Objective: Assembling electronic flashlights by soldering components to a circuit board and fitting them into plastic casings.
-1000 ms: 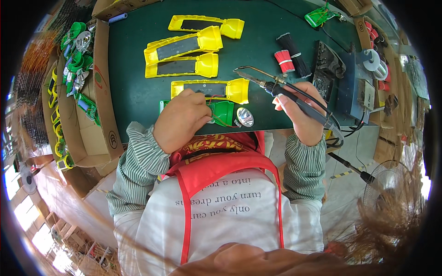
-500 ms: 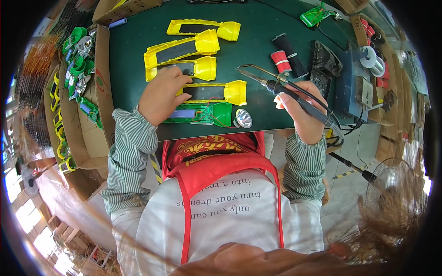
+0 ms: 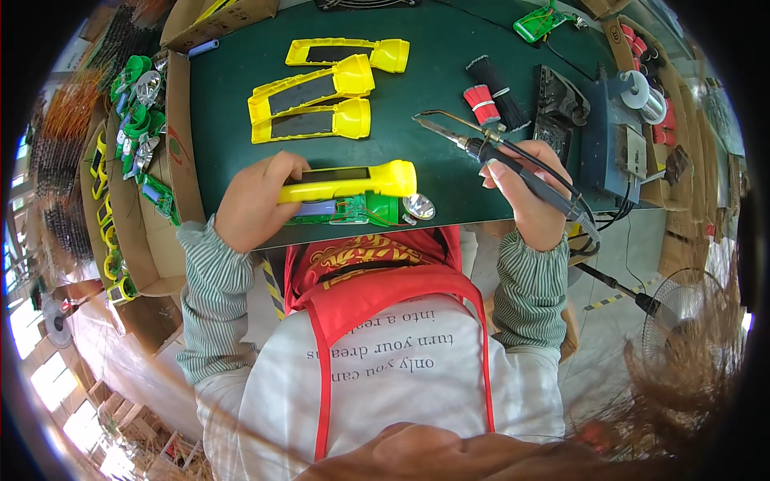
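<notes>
My left hand (image 3: pixel 261 196) grips the narrow end of a yellow flashlight housing (image 3: pixel 385 178), tilted so its outer side shows. Just below it, partly covered, lies a green flashlight body (image 3: pixel 380 210) with a circuit board and a lilac battery cell (image 3: pixel 317 208). Thin wires run from it to a silver reflector (image 3: pixel 419 207). In my right hand (image 3: pixel 529 192) is a soldering iron (image 3: pixel 513 166), fingers wrapped round its dark handle. Its tip points up and left, with a thin curved tube alongside, touching nothing. Three more yellow housings (image 3: pixel 353 119) rest farther back on the green table.
A red wire bundle (image 3: pixel 481 105) and a black wire bundle (image 3: pixel 499 92) lie beyond the iron. A blue soldering station (image 3: pixel 605 144) and a solder spool (image 3: pixel 644 94) stand at right. The left carton (image 3: pixel 180 152) borders green assemblies (image 3: pixel 140 112). A green board (image 3: pixel 541 24) lies far back.
My left hand has closed on the nearest yellow housing, lifting and tilting it over the green body. Before, that housing lay hollow side up. My right hand with the iron has hardly moved.
</notes>
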Demonstrator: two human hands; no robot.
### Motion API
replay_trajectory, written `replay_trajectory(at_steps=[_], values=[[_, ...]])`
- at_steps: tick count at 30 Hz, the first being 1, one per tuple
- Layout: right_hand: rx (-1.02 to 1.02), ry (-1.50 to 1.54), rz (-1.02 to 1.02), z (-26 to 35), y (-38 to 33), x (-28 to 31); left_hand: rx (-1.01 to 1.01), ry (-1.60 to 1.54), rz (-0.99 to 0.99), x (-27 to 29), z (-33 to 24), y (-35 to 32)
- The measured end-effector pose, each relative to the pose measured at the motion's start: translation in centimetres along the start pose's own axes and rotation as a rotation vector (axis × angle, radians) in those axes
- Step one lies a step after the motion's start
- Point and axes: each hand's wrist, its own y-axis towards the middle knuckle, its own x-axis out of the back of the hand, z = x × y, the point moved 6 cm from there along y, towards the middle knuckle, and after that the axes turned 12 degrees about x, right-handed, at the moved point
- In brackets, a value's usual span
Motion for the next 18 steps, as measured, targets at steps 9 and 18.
replay_trajectory(at_steps=[9,18], values=[[0.040,-0.011,0.006,0.7,-0.3,-0.3,-0.160,0.342,-0.109,-3.2,0.4,-3.5],[-0.020,0.032,-0.020,1.1,-1.4,-0.2,-0.211,0.393,-0.177,-2.6,-0.2,-4.2]])
